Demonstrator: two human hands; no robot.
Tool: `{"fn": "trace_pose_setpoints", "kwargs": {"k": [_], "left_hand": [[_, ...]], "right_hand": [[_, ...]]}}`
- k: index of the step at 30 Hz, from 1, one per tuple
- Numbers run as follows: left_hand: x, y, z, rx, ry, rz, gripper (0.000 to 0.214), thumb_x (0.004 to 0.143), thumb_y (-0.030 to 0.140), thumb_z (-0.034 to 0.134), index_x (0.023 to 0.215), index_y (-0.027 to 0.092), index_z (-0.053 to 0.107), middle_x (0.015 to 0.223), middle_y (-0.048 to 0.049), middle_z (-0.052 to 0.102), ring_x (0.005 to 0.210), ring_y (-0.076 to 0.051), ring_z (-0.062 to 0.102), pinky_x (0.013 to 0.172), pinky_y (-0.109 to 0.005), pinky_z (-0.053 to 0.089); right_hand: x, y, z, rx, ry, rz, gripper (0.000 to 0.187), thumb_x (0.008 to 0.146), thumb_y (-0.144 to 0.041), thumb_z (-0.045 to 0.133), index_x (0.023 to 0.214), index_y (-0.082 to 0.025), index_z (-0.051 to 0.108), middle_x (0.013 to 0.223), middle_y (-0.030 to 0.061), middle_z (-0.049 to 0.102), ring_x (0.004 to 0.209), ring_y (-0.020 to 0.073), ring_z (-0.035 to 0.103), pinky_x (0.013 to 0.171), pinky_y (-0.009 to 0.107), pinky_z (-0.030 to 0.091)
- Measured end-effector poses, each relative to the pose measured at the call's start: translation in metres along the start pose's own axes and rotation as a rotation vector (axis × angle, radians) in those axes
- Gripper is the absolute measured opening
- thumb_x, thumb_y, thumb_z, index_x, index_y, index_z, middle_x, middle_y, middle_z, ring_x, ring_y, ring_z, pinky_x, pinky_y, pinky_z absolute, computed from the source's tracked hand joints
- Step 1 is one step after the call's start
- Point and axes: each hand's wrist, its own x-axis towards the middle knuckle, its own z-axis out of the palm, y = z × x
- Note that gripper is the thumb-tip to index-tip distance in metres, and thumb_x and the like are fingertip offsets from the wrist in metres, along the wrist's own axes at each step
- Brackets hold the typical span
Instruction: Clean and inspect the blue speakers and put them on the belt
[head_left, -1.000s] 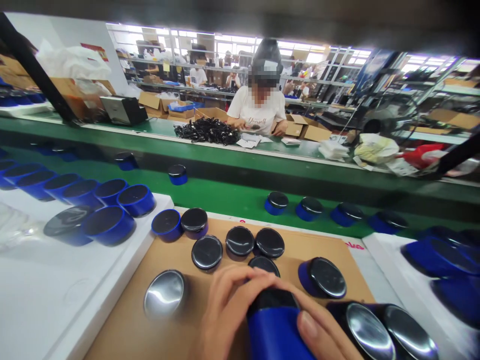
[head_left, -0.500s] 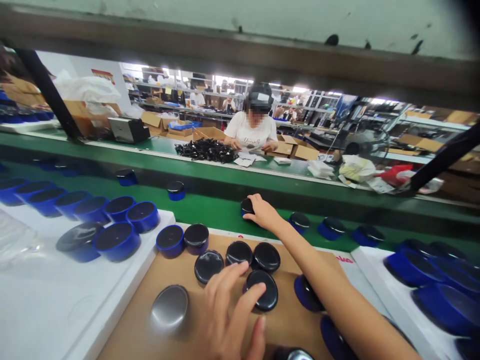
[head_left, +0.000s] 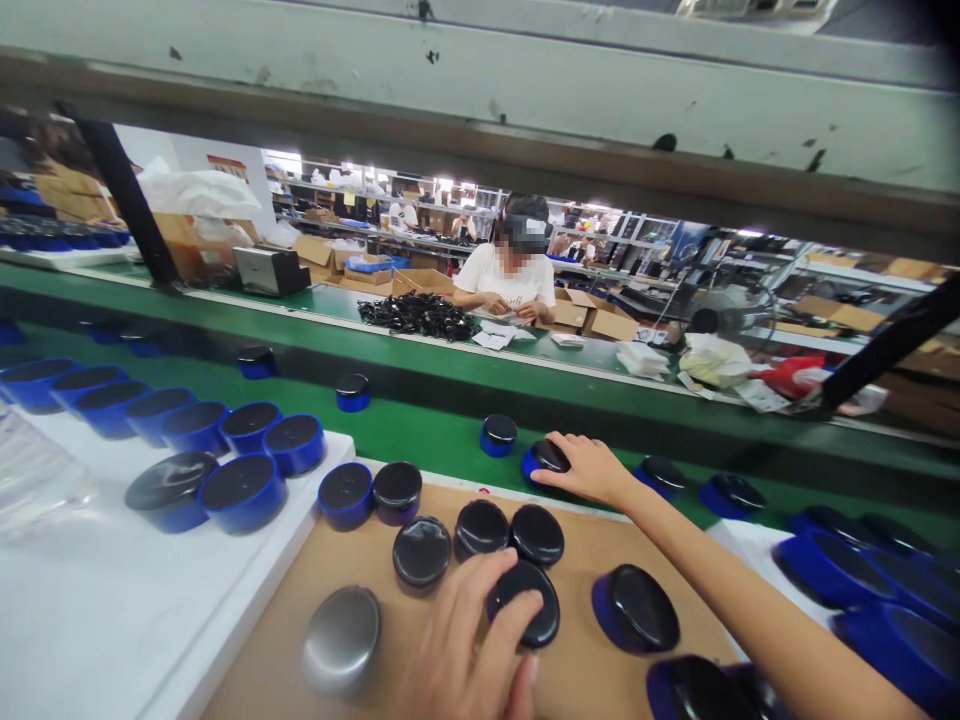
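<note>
At far left, a white foam tray (head_left: pixel 90 600) carries rows of short blue cylinders with matt black tops (head_left: pixel 241 495); these appear to be not yet handled. To the right, a flat brown cardboard sheet (head_left: pixel 589 548) supports several round units with glossy black tops (head_left: pixel 421 553), apparently an intermediate batch. The left hand (head_left: pixel 471 640) is positioned over this sheet, fingers spread and loosely curled above one glossy black disc-topped unit (head_left: pixel 531 577); no grip is evident, and fingertip contact cannot be determined. Behind the sheet, a long green surface (head_left: pixel 442 430) bears a spaced row of blue-sided units with shiny black tops (head_left: pixel 352 393), judged to be the further-advanced portion. The right hand (head_left: pixel 589 468) extends to this row, thumb and fingers closed around a blue-sided, black-topped cylinder (head_left: pixel 540 457), located on the green surface between its neighbours. At far right, a second white foam tray (head_left: pixel 750 540) holds more blue cylinders (head_left: pixel 892 645). Overall, the work is judged to be partway, with stock remaining on both trays and the sheet. Visibility limits: the left wrist blurs toward the lower frame edge, the right hand covers part of its cylinder, the right forearm obscures part of the second tray, and the lower-right units are cut off.
</note>
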Motion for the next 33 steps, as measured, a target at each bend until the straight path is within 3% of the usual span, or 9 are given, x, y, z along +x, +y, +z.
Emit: {"fn": "trace_pose_setpoints", "kwargs": {"k": [6,13,19,23,26,29,31,33], "left_hand": [[0.000,-0.001,-0.009,-0.002,-0.071,-0.014,0.039,0.087,0.002,0.042,0.123,0.015,0.051,0.138,-0.0128,0.039,0.124,-0.024,0.043,0.099,-0.036,0.043],[0.007,-0.003,-0.017,-0.008,-0.142,-0.058,0.038,0.091,0.005,0.042,0.128,0.015,0.047,0.141,-0.0131,0.034,0.127,-0.025,0.040,0.102,-0.038,0.041],[0.005,0.001,-0.015,-0.019,-0.165,-0.088,0.037,0.092,0.008,0.042,0.128,0.017,0.047,0.142,-0.0096,0.035,0.126,-0.022,0.040,0.106,-0.034,0.034],[0.004,0.007,-0.013,-0.046,-0.122,-0.109,0.042,0.095,0.012,0.043,0.136,0.019,0.041,0.141,-0.0070,0.038,0.129,-0.020,0.038,0.110,-0.029,0.028],[0.002,0.011,-0.011,-0.193,-0.096,-0.142,0.047,0.101,0.033,0.037,0.147,0.024,0.028,0.143,-0.0093,0.039,0.132,-0.023,0.037,0.110,-0.035,0.032],[0.001,0.014,-0.013,-0.333,-0.144,-0.213,0.047,0.099,0.055,0.024,0.140,0.036,0.038,0.146,-0.0080,0.033,0.124,-0.027,0.043,0.097,-0.040,0.044],[0.001,0.014,-0.017,-0.459,-0.237,-0.290,0.039,0.096,0.058,0.034,0.126,0.039,0.050,0.147,-0.0046,0.032,0.116,-0.026,0.049,0.091,-0.039,0.047],[0.002,0.013,-0.021,-0.577,-0.321,-0.330,0.036,0.090,0.058,0.046,0.120,0.039,0.054,0.143,-0.0035,0.039,0.115,-0.026,0.051,0.094,-0.040,0.045]], "right_hand": [[-0.009,-0.003,-0.004,0.033,-0.024,0.004,0.037,0.096,-0.048,0.058,0.112,-0.015,0.061,0.098,0.0050,0.066,0.086,0.0190,0.066,0.078,0.038,0.056],[-0.057,0.001,-0.023,0.076,-0.080,-0.080,0.039,0.092,-0.050,0.064,0.108,-0.015,0.062,0.096,0.0049,0.066,0.088,0.0201,0.065,0.081,0.040,0.054],[-0.086,-0.002,-0.060,0.285,-0.025,-0.059,0.039,0.084,-0.047,0.071,0.105,-0.016,0.059,0.094,0.0043,0.064,0.086,0.0211,0.062,0.082,0.041,0.051],[-0.112,-0.029,-0.099,0.531,0.006,-0.033,0.041,0.077,-0.037,0.072,0.111,-0.025,0.053,0.099,0.0008,0.064,0.085,0.0197,0.063,0.077,0.033,0.051],[-0.140,-0.064,-0.110,0.834,-0.085,-0.099,0.063,0.069,-0.026,0.077,0.121,-0.035,0.043,0.106,-0.0053,0.064,0.091,0.0177,0.065,0.079,0.026,0.053],[-0.163,-0.094,-0.096,1.347,-0.215,-0.140,0.078,0.069,-0.022,0.082,0.125,-0.038,0.031,0.115,-0.0020,0.063,0.099,0.0193,0.064,0.086,0.027,0.052],[-0.173,-0.107,-0.079,1.593,-0.184,-0.052,0.077,0.069,-0.041,0.088,0.122,-0.038,0.033,0.109,0.0006,0.064,0.095,0.0220,0.065,0.080,0.029,0.054],[-0.177,-0.115,-0.063,1.755,-0.083,0.014,0.077,0.062,-0.069,0.082,0.117,-0.034,0.042,0.097,0.0017,0.065,0.086,0.0246,0.066,0.073,0.031,0.053]]}}
